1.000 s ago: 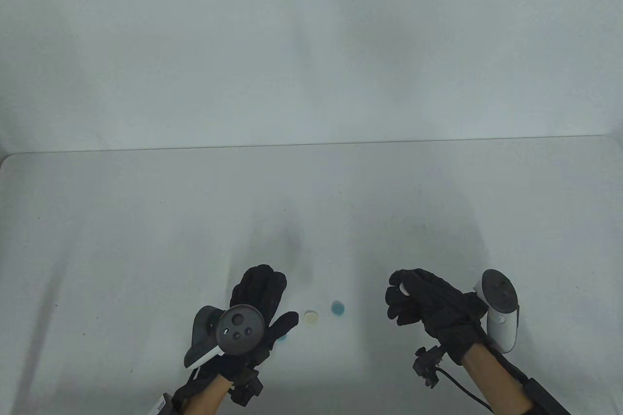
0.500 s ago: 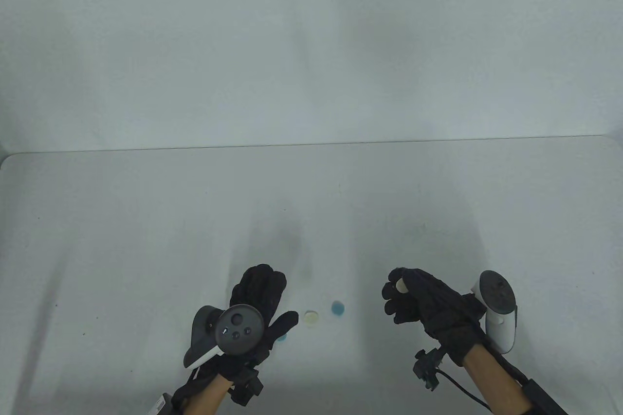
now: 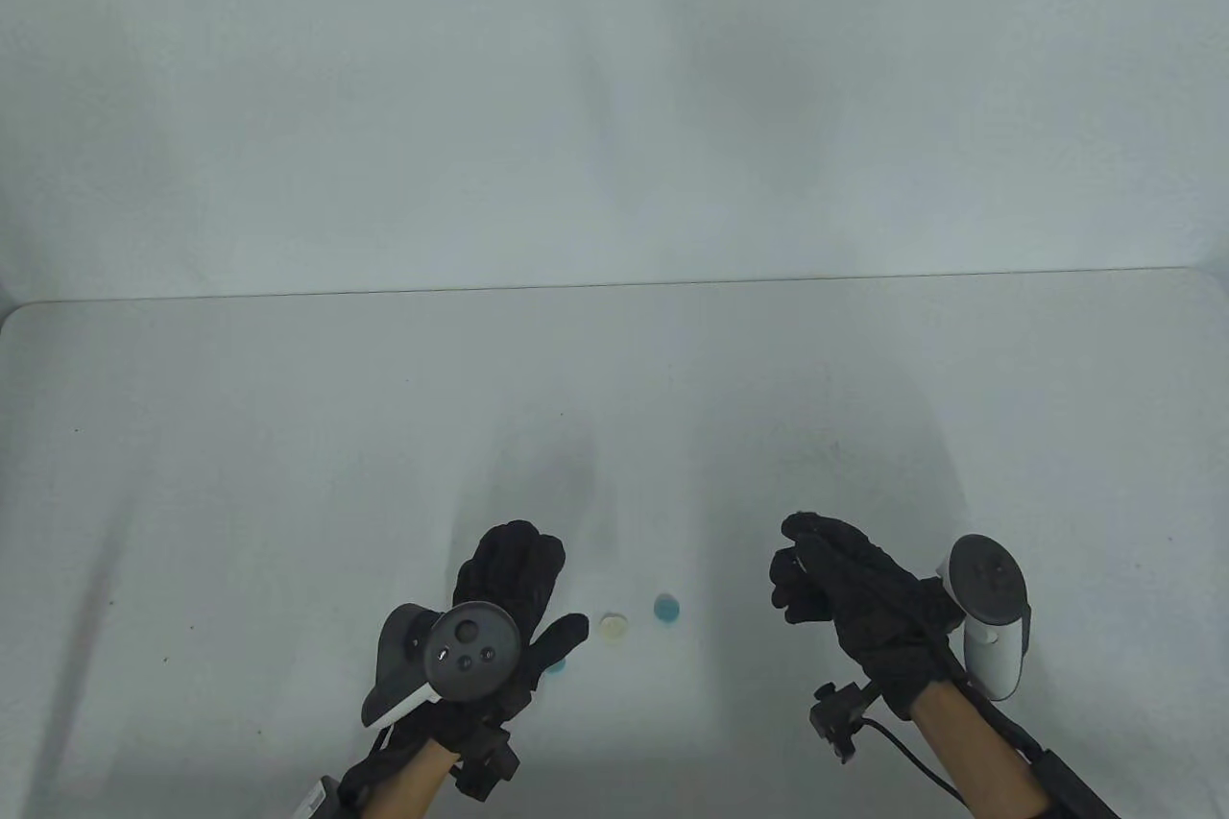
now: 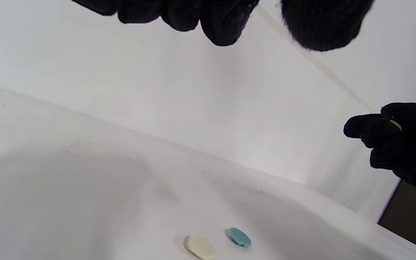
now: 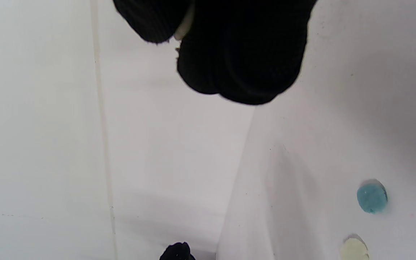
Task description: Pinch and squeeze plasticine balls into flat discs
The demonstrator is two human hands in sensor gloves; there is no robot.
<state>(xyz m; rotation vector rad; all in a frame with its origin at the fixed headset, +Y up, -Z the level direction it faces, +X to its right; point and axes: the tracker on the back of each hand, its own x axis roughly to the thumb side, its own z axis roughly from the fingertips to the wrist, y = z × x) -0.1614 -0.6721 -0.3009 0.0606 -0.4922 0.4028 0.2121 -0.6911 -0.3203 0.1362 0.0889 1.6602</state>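
- Left hand [image 3: 509, 613]: flat, palm down, just over the table [image 3: 240, 473]; fingers together, thumb out to the side, gripping nothing.
- Blue bit [image 3: 556, 664] peeks out from under the left thumb; shape can't be told.
- Cream disc [image 3: 613, 625]: flat on table, just right of the thumb tip.
- Blue disc [image 3: 667, 608]: flat, just beside the cream one, not touching.
- Right hand [image 3: 850, 593]: raised off table, fingers curled, thumb + fingers pinching a pale plasticine piece [image 5: 184, 23]; mostly hidden, looks flattened.
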